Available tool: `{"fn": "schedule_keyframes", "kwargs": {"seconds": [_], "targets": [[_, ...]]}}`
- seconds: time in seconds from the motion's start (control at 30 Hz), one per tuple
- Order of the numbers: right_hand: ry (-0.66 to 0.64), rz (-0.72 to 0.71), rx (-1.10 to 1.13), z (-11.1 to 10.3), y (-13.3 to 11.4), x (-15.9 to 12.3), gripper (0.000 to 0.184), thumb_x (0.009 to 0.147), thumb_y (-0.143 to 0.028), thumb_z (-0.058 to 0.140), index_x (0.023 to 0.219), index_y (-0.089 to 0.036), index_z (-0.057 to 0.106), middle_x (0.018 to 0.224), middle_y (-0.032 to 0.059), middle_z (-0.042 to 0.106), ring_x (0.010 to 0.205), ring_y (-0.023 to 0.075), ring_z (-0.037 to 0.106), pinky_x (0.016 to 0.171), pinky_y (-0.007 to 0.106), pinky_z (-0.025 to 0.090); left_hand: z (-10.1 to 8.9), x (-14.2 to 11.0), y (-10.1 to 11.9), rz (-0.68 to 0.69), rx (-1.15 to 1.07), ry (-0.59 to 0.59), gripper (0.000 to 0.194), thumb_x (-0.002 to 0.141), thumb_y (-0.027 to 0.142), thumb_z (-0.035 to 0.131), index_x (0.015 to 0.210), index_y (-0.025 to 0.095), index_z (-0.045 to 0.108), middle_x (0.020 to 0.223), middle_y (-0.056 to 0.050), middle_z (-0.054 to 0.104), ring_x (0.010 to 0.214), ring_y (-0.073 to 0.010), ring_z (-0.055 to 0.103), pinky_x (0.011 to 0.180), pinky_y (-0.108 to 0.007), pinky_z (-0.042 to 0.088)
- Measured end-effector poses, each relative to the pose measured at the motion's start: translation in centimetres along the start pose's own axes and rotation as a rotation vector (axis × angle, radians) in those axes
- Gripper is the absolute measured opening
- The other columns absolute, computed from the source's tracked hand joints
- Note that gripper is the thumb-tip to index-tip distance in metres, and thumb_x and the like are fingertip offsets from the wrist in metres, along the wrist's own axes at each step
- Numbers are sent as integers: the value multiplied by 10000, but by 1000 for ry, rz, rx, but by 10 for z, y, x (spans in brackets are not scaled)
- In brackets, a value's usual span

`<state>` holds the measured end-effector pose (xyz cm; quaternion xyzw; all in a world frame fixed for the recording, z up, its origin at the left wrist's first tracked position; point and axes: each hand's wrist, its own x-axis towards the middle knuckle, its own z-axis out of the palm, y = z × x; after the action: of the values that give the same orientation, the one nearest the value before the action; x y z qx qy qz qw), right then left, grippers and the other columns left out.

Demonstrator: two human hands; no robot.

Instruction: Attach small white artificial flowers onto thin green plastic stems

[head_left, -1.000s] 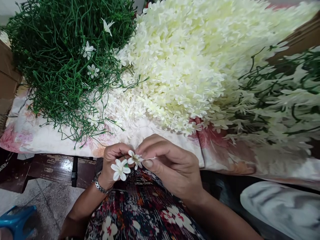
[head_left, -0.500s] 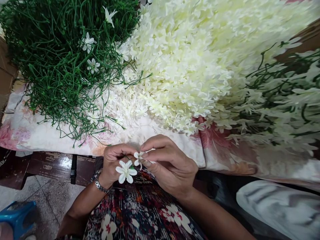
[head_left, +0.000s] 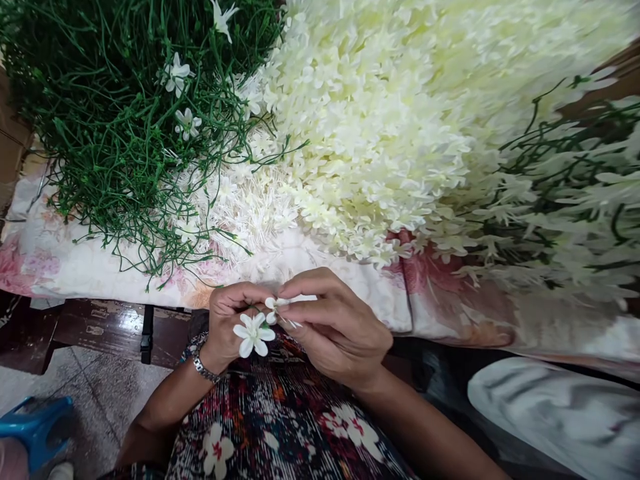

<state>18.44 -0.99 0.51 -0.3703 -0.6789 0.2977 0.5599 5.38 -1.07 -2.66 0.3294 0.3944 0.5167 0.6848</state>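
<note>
My left hand, with a metal-banded watch on the wrist, is closed on a green artificial flower stem, mostly hidden in its fingers. A white six-petalled artificial flower sits on one end of that stem, facing up. Between the thumb and fingers of my right hand is a second small white flower, pinched close beside the left fingertips. Whether this one is seated on the stem is hidden by the fingers. Both hands are just off the front edge of the cloth-covered table, above my lap.
Green plastic stems are heaped at the left, a few white flowers among them. Loose cream-white petals form a large pile in the middle. Flowered stems lie at the right. A blue stool stands on the floor lower left.
The two hands stay together with the flowers, shifting only slightly. The right fingers have moved a little over the small flower. The whole view has drifted slightly.
</note>
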Motion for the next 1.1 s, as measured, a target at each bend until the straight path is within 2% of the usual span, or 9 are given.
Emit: {"fn": "schedule_keyframes", "kwargs": {"seconds": [0.17,0.33,0.47,0.5,0.67,0.87,1.0,1.1], "targets": [[-33,84,33,-1,-3,1,260,677,-28,565,872,-197,587,843,37,565,763,128,559,630,284,476,0,0,5,76,36,-22,124,641,286,648,648,165,675,546,-11,621,446,-83,500,443,-177,396],[-184,160,-61,-13,-5,5,249,715,-136,571,947,-227,572,898,37,563,843,146,548,712,314,472,0,-1,4,106,82,11,53,633,212,645,654,166,658,544,5,599,468,-86,495,465,-182,396],[-293,203,-211,-18,-7,10,622,627,-314,673,1182,-205,413,1079,88,499,961,189,496,796,353,451,2,-2,7,139,98,70,26,652,176,618,672,176,634,563,23,578,474,-70,474,472,-169,380],[-317,201,-222,-18,-7,10,641,631,-314,671,1197,-195,394,1070,90,506,945,183,500,782,343,455,3,-3,8,154,118,67,29,652,191,617,669,173,633,562,21,577,477,-72,474,473,-170,379],[-294,145,-153,-17,-5,9,269,749,-144,533,1015,-187,530,814,31,586,730,108,547,623,243,457,6,-4,15,201,259,-8,148,666,300,599,657,158,638,554,-5,594,475,-95,483,475,-197,389],[-403,196,-157,-25,-6,10,284,762,-144,506,1045,-170,508,800,31,574,718,99,536,614,239,452,5,-2,18,159,395,-95,165,685,303,579,635,150,618,538,-9,579,469,-96,471,471,-203,384],[-335,188,-135,-24,-3,8,190,743,-105,531,916,-179,557,716,7,574,652,86,530,565,218,435,5,-1,22,101,424,-158,166,707,294,556,651,144,599,556,-10,555,483,-91,458,465,-193,372],[-261,216,-131,-25,-2,8,139,728,-85,544,826,-180,568,681,0,566,629,87,523,555,221,423,5,-1,24,132,499,-188,121,742,241,511,732,158,598,617,-7,580,525,-91,495,492,-186,379]]}}
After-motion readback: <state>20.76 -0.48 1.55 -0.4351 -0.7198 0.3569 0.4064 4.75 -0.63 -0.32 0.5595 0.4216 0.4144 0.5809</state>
